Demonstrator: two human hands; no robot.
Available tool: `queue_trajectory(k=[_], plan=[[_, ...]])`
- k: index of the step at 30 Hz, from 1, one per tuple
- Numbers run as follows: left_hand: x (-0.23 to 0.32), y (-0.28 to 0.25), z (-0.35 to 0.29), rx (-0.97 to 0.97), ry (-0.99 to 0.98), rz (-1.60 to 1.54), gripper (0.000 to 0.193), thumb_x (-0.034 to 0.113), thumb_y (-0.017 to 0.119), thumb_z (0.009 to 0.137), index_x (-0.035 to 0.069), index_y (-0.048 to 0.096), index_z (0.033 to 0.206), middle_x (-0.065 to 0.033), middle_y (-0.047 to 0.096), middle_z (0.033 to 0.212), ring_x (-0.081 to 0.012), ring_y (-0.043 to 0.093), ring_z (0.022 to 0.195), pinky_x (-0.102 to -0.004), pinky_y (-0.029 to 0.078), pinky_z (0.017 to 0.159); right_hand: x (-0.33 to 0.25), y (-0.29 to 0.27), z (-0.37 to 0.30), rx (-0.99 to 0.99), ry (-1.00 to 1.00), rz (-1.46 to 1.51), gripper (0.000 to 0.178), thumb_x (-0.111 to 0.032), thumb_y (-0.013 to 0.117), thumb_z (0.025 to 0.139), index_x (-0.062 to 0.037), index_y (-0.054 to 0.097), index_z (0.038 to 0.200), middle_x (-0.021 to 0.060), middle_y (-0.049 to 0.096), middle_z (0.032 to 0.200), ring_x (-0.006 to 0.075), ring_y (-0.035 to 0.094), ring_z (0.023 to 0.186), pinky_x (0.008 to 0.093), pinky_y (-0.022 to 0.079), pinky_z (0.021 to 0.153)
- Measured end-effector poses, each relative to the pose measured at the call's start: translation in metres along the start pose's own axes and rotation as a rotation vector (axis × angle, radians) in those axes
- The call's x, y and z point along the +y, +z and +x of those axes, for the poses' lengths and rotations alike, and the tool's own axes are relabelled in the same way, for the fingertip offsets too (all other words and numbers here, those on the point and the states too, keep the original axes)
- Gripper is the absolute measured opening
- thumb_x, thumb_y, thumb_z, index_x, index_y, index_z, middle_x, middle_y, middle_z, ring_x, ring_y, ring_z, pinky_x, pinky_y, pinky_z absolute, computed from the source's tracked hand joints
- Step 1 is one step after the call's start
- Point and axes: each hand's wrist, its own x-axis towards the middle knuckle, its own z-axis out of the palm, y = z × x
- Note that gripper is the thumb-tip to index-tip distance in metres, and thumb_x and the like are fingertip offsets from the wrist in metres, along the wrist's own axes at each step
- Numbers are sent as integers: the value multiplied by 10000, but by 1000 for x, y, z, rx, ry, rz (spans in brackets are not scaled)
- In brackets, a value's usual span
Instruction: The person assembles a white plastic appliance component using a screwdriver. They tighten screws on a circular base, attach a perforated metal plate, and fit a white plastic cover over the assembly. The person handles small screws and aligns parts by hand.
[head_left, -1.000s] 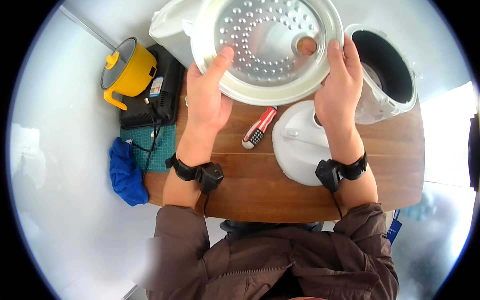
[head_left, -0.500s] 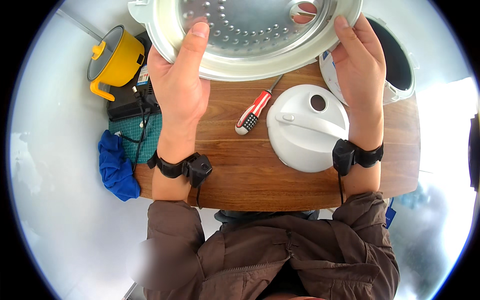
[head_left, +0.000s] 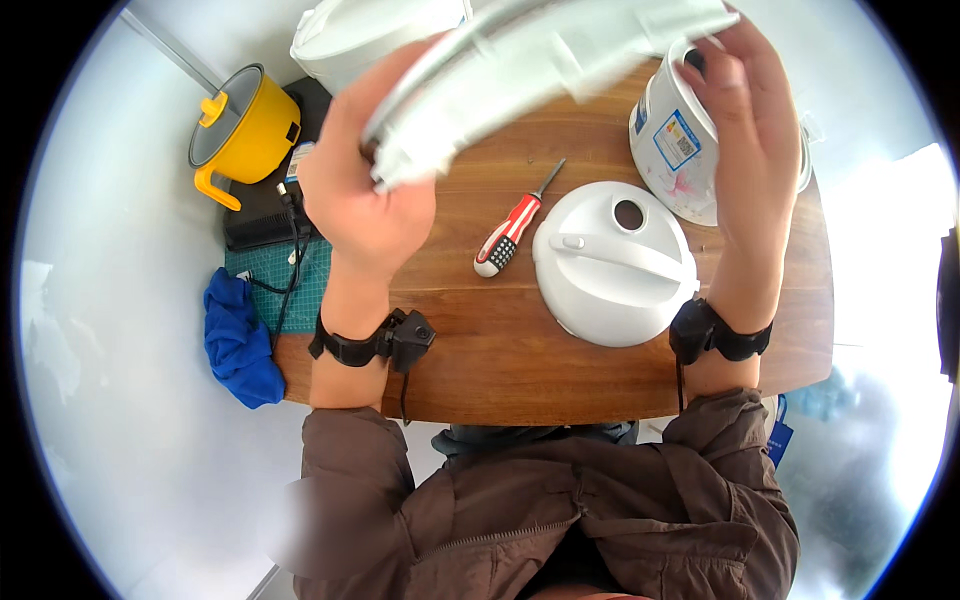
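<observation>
Both of my hands hold a round white inner lid (head_left: 530, 75), tilted nearly edge-on and partly cut off by the top of the picture. At its left end my left hand (head_left: 365, 190) is closed around the rim. The fingers of my right hand (head_left: 745, 110) grip its right end, partly hidden behind it. Below, a white rice cooker outer lid (head_left: 615, 285) with a moulded handle bar and a round hole lies on the table. A red-and-white screwdriver (head_left: 510, 232) rests left of that lid. Behind my right hand stands the white rice cooker body (head_left: 665, 145).
A yellow pot (head_left: 250, 125) with a lid stands at the far left on a black device (head_left: 265, 230). Near it are a green cutting mat (head_left: 310, 290), a black cable and a blue cloth (head_left: 240, 340). Another white appliance (head_left: 375, 35) is at the back. All sit around a wooden table (head_left: 500, 370).
The inner lid has turned from its metal face showing to nearly edge-on, its right end raised. Both hands have rotated with it, uncovering the white appliance at the back.
</observation>
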Motion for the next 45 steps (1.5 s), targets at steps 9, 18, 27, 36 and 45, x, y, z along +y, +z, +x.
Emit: queue_trajectory(k=[9, 18, 27, 36, 45], plan=[[-3, 18, 13, -220, 575, 354, 292, 137, 755, 852, 109, 683, 1133, -95, 749, 1143, -311, 684, 1136, -456, 494, 1047, -2, 0, -11, -105, 666, 1049, 311, -176, 620, 989, 47, 608, 1205, 113, 694, 1107, 167, 681, 984, 304, 549, 882], [-15, -13, 19, -555, 50, 233, 1058, 388, 929, 611, 203, 425, 1522, -151, 205, 1652, -376, 253, 1494, -514, 255, 1199, 19, 16, -3, -59, 651, 975, 318, -65, 610, 924, 51, 575, 1217, 115, 668, 1087, 171, 668, 978, 319, 555, 878], [-38, 1, -10, -91, -887, -728, 650, 382, 524, 1052, 7, 320, 1542, -124, 444, 1517, -241, 488, 1358, -384, 438, 1098, 33, 20, -9, -116, 591, 969, 370, -60, 595, 915, 45, 556, 1267, 97, 660, 1039, 150, 659, 921, 307, 554, 821], [-52, 41, -30, -269, -1170, -923, 512, 339, 598, 1026, -22, 498, 1376, -70, 635, 1224, -187, 604, 1131, -377, 515, 940, 50, 21, -10, -424, 665, 1648, 384, -123, 563, 954, 94, 549, 1270, 171, 685, 1131, 235, 716, 967, 350, 614, 847], [-61, 22, -40, 47, -1125, -1110, 407, 281, 525, 1046, -18, 569, 1319, -79, 666, 1135, -183, 650, 974, -349, 550, 878, 37, 28, -13, -222, 760, 1098, 424, -81, 700, 899, 46, 575, 1283, 135, 684, 1123, 199, 688, 1014, 327, 561, 928]])
